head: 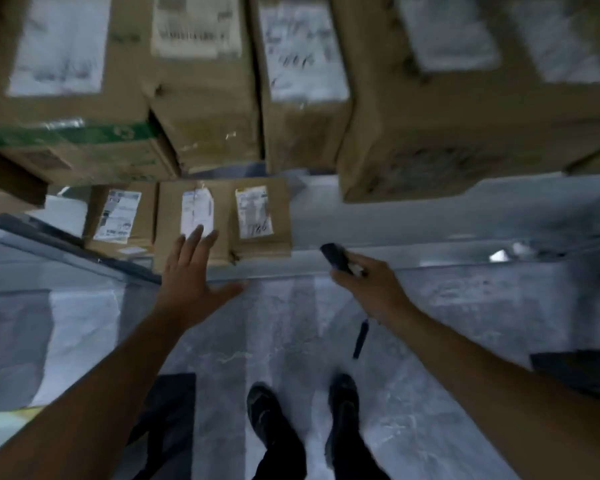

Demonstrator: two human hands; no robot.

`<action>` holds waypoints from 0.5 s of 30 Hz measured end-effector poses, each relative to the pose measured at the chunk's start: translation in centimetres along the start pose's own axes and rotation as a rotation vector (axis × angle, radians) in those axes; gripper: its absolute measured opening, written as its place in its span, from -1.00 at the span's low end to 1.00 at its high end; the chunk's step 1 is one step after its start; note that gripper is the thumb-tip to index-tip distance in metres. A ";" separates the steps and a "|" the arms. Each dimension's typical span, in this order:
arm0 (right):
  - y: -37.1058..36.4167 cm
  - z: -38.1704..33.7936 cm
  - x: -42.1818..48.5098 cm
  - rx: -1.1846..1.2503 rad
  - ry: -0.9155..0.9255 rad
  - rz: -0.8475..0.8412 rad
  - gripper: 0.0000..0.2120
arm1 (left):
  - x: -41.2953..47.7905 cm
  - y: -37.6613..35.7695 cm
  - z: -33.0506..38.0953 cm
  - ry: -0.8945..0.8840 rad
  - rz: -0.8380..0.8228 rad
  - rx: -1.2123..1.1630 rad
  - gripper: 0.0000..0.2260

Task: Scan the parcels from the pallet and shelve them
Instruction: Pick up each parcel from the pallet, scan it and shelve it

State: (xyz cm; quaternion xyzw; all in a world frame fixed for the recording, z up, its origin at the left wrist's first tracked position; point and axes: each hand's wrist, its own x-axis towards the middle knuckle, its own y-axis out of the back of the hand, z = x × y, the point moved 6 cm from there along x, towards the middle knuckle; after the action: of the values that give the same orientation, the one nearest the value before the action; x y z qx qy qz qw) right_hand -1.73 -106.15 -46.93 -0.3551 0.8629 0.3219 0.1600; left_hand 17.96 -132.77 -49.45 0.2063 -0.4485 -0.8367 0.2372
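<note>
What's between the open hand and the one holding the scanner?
Nothing: head view shows just grey shelf edge and pale floor between left hand and right hand gripping the dark scanner.

A grey shelf carries three small boxes, each labelled, side by side on its left part, touching one another. On the level above, larger boxes stand in a row. Black shoes stand on the pale floor below.

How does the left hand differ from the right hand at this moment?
The left hand is open with fingers spread; the right hand grips a dark scanner. The left hand reaches toward a small parcel; the right hand is apart from every parcel. Both are bare.
</note>
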 end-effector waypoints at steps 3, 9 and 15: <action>2.8 -0.8 -4.9 0.050 -0.026 0.040 -0.44 | -2.9 1.5 6.0 -0.071 0.008 -0.068 0.09; 9.6 -0.1 -14.4 0.123 0.026 0.140 -0.45 | -9.3 4.0 17.2 -0.181 -0.045 0.062 -0.04; 18.5 0.2 -23.2 0.064 0.152 0.244 -0.44 | -17.2 8.4 28.2 -0.192 0.075 0.207 -0.01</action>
State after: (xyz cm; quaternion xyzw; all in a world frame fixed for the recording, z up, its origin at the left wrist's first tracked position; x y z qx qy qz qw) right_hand 1.24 -84.16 -27.17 -0.2659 0.9191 0.2835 0.0649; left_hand 17.86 -108.43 -25.55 0.1319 -0.5604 -0.7923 0.2018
